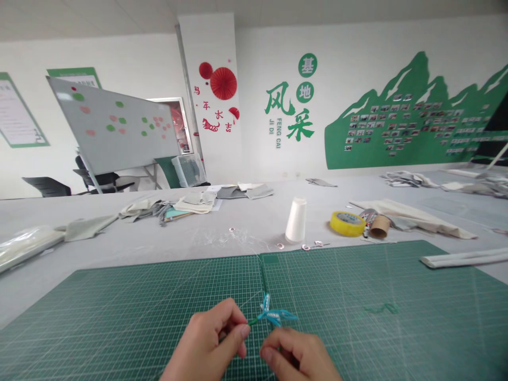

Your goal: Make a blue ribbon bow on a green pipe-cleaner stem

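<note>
A small blue flower-like piece (273,316) with white dotted markings along its petals sits over the seam of two green cutting mats (151,301). My left hand (214,338) pinches its thin green stem (253,321) between thumb and fingertips. Just below the petals is my right hand (299,352), its fingers curled and pressed together; what lies in them, if anything, is hidden. A fine pale thread shows faintly near the piece. On the right mat lies a loose bit of green thread (381,308).
Beyond the mats stand a white thread cone (296,221), a yellow tape roll (347,224) and a brown cardboard core (380,226). Tangled clear thread (226,238) lies left of the cone. Folded fabric (196,202) is spread along the table, and a pale fabric strip (464,259) overlaps the right mat.
</note>
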`<state>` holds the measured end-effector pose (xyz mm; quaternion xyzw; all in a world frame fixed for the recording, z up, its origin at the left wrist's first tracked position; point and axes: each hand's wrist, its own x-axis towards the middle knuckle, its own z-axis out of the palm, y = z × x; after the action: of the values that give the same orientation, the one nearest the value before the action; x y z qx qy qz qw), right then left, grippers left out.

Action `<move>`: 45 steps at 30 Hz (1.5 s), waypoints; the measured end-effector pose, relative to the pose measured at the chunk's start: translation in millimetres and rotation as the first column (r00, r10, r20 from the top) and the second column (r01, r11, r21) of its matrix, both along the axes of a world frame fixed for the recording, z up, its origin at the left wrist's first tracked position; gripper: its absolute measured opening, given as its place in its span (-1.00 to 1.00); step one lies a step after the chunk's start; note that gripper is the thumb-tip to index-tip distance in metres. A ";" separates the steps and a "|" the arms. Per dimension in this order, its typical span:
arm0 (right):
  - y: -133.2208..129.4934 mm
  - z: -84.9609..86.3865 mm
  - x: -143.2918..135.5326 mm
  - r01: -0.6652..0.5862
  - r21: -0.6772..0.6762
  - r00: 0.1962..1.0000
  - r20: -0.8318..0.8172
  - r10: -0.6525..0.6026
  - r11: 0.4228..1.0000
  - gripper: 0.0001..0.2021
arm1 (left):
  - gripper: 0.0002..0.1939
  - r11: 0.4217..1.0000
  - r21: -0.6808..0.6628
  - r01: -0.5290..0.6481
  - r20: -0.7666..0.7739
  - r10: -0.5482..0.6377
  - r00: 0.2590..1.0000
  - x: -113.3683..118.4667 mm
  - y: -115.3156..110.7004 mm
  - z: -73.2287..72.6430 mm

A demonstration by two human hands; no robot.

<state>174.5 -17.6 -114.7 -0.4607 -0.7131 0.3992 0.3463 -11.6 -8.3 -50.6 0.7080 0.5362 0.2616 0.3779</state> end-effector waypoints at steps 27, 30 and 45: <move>22.0 1.9 18.7 -0.189 -0.408 0.899 -0.437 -0.009 0.893 -0.71 | -0.84 0.916 -0.060 0.397 0.012 -0.397 0.918 0.6 -6.4 -11.0; 20.1 8.9 21.2 -0.216 -0.420 0.906 -0.422 0.021 0.882 -0.76 | -0.87 0.900 -0.071 0.430 -0.062 -0.434 0.899 1.4 -5.6 -16.6; -0.9 41.1 13.7 -0.052 0.396 0.984 0.177 -0.021 0.917 -0.87 | -0.84 0.959 -0.052 0.278 -0.324 -0.279 0.904 6.6 -4.2 -16.2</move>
<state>188.2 -18.4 -73.6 -0.4084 -0.8111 0.2053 0.3649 -5.1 -12.5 -66.9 0.8100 0.4856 0.0824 0.3184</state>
